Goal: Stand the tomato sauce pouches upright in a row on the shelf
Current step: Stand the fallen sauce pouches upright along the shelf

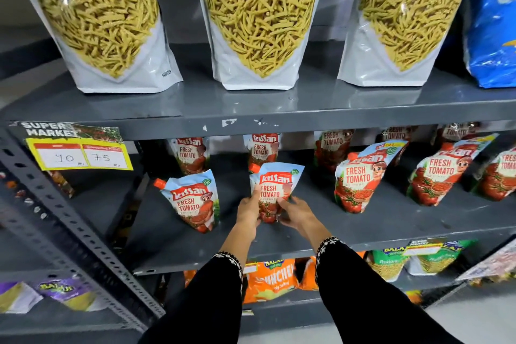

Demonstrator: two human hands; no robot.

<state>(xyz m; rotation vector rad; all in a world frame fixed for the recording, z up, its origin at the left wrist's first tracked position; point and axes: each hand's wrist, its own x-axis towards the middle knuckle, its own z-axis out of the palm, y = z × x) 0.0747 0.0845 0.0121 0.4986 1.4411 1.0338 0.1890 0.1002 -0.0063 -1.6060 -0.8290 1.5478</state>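
A tomato sauce pouch [275,186] with an orange cap stands upright on the grey middle shelf [391,220]. My left hand [248,211] grips its lower left side and my right hand [296,212] its lower right side. Another pouch [192,201] stands to the left, slightly tilted. Two larger pouches [360,179] [441,173] lean at the right. Several more pouches [190,152] stand in a row at the back of the shelf.
Three big Ratlami Sev bags [262,22] and a blue bag [494,28] stand on the shelf above. A yellow price tag [78,155] hangs at the left. A perforated grey upright [69,229] runs down the left. Orange snack bags [276,279] fill the shelf below.
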